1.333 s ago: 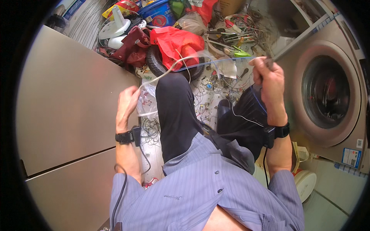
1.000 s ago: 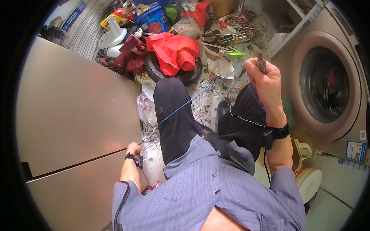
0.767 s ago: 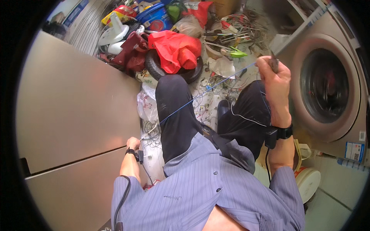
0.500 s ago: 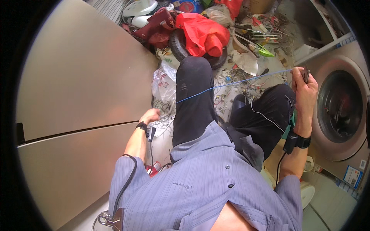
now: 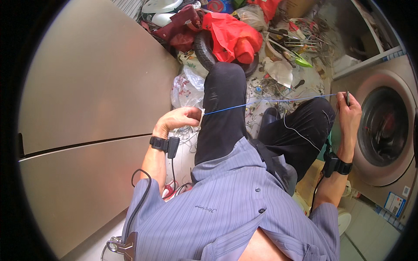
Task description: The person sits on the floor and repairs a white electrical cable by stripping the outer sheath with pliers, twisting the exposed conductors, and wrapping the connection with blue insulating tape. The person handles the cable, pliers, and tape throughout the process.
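A thin blue wire (image 5: 237,106) is stretched across my raised knees between my two hands. At its left end is a small white piece (image 5: 202,116), possibly a connector. My left hand (image 5: 180,117) is beside my left knee, its bent fingers closed at that white piece. Out by the washing machine, my right hand (image 5: 349,111) is closed around the other end of the wire. A dark, flat metal tool (image 5: 347,98) sticks up from the right fist; its kind is hidden by the fingers. A thin white wire (image 5: 298,130) hangs over my right leg.
A large metallic refrigerator (image 5: 96,95) fills the left side. The front-loading washing machine (image 5: 383,122) stands at the right. Ahead lie a tyre (image 5: 203,50), a red bag (image 5: 233,37), a clear plastic bag (image 5: 187,89) and scattered wire scraps.
My left hand has risen from the floor beside the refrigerator and moved right, to the wire's white end. My right hand has come slightly lower, still gripping wire and tool.
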`<act>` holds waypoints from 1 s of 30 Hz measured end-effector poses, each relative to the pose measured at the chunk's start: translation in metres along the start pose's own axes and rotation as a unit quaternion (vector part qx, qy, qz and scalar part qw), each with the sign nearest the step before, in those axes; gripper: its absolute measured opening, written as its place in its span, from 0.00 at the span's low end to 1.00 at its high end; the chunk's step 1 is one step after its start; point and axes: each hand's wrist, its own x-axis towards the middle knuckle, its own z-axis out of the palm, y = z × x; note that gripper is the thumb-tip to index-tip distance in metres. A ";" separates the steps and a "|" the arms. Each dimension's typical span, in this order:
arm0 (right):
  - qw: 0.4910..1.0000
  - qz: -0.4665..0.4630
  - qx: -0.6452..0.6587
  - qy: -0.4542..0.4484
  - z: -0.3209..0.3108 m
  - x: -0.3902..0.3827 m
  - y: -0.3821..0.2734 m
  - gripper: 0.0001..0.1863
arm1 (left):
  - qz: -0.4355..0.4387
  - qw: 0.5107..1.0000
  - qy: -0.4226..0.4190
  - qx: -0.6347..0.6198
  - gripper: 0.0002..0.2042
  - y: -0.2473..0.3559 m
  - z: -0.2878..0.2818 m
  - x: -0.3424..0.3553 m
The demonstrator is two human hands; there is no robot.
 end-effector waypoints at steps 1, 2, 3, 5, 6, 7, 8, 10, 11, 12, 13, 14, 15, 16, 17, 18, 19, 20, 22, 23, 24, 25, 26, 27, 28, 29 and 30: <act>1.000 0.000 -0.007 -0.013 0.000 0.000 0.004 0.12 | -0.008 1.000 0.006 0.015 0.14 0.006 -0.001 -0.003; 1.000 -0.006 -0.020 -0.021 0.000 -0.001 0.007 0.12 | -0.008 1.000 0.003 0.030 0.14 0.011 -0.002 -0.007; 0.999 -0.018 -0.029 -0.038 -0.001 -0.002 0.011 0.12 | -0.008 0.999 -0.001 0.045 0.15 0.016 -0.003 -0.009; 0.996 -0.014 -0.075 -0.049 -0.003 -0.003 0.016 0.12 | 0.000 0.994 0.007 0.105 0.11 0.025 -0.001 -0.009; 0.992 -0.022 -0.101 -0.066 -0.003 -0.003 0.018 0.12 | -0.010 0.993 0.019 0.119 0.10 0.029 0.001 -0.009; 0.988 -0.017 -0.138 -0.072 -0.004 -0.003 0.018 0.12 | -0.024 0.990 0.033 0.134 0.10 0.034 0.002 -0.007; 0.979 -0.069 -0.177 -0.077 -0.003 -0.006 0.016 0.11 | 0.011 0.992 0.042 0.117 0.09 0.038 0.006 -0.009; 0.947 -0.114 -0.291 -0.071 -0.001 -0.015 0.008 0.11 | 0.018 0.993 0.057 0.100 0.09 0.048 0.011 -0.012; 0.951 -0.117 -0.281 -0.057 0.001 -0.019 0.000 0.13 | 0.033 0.993 0.063 0.095 0.09 0.056 0.011 -0.012; 0.962 -0.143 -0.227 -0.043 0.005 -0.021 -0.010 0.12 | 0.046 0.994 0.066 0.075 0.10 0.063 0.013 -0.014; 0.972 -0.162 -0.171 -0.028 0.011 -0.024 -0.023 0.12 | 0.069 0.995 0.059 0.037 0.10 0.071 0.016 -0.016; 0.975 -0.189 -0.097 -0.056 0.020 -0.027 -0.038 0.12 | 0.093 0.994 0.057 0.005 0.11 0.081 0.020 -0.016; 0.970 -0.230 -0.009 -0.079 0.030 -0.030 -0.053 0.12 | 0.122 0.991 0.050 -0.027 0.11 0.090 0.024 -0.014; 0.965 -0.224 0.055 -0.123 0.046 -0.036 -0.068 0.12 | 0.155 0.987 0.044 -0.028 0.11 0.100 0.028 -0.011; 0.949 -0.239 0.119 -0.168 0.062 -0.044 -0.082 0.13 | 0.156 0.986 0.051 -0.031 0.11 0.110 0.033 -0.006; 0.932 -0.260 0.168 -0.190 0.079 -0.052 -0.094 0.14 | 0.163 0.984 0.058 -0.038 0.10 0.118 0.039 -0.003; 0.911 -0.293 0.198 -0.211 0.096 -0.057 -0.104 0.14 | 0.171 0.982 0.065 -0.045 0.10 0.127 0.044 0.003; 0.910 -0.325 0.198 -0.163 0.112 -0.061 -0.114 0.14 | 0.173 0.981 0.054 -0.066 0.10 0.134 0.048 0.007; 0.921 -0.282 0.192 -0.188 0.126 -0.066 -0.119 0.10 | 0.177 0.982 0.041 -0.058 0.10 0.146 0.056 0.015; 0.925 -0.213 0.194 -0.248 0.128 -0.069 -0.119 0.08 | 0.177 0.982 0.036 -0.054 0.10 0.149 0.060 0.019; 0.927 -0.238 0.202 -0.207 0.131 -0.071 -0.119 0.06 | 0.178 0.981 0.052 -0.056 0.10 0.151 0.065 0.022; 0.925 -0.231 0.224 -0.202 0.130 -0.072 -0.117 0.06 | 0.187 0.979 0.062 -0.053 0.10 0.153 0.069 0.026; 0.928 -0.212 0.236 -0.198 0.129 -0.074 -0.114 0.06 | 0.205 0.975 0.067 -0.053 0.10 0.154 0.072 0.031; 0.930 -0.192 0.246 -0.195 0.126 -0.074 -0.111 0.06 | 0.224 0.971 0.071 -0.054 0.10 0.155 0.075 0.036; 0.939 -0.207 0.230 -0.152 0.126 -0.074 -0.109 0.05 | 0.239 0.964 0.090 -0.081 0.10 0.154 0.080 0.040; 0.940 -0.214 0.219 -0.150 0.123 -0.072 -0.105 0.05 | 0.238 0.963 0.095 -0.080 0.09 0.155 0.081 0.043; 0.941 -0.220 0.209 -0.150 0.121 -0.070 -0.102 0.06 | 0.236 0.964 0.094 -0.079 0.09 0.155 0.083 0.047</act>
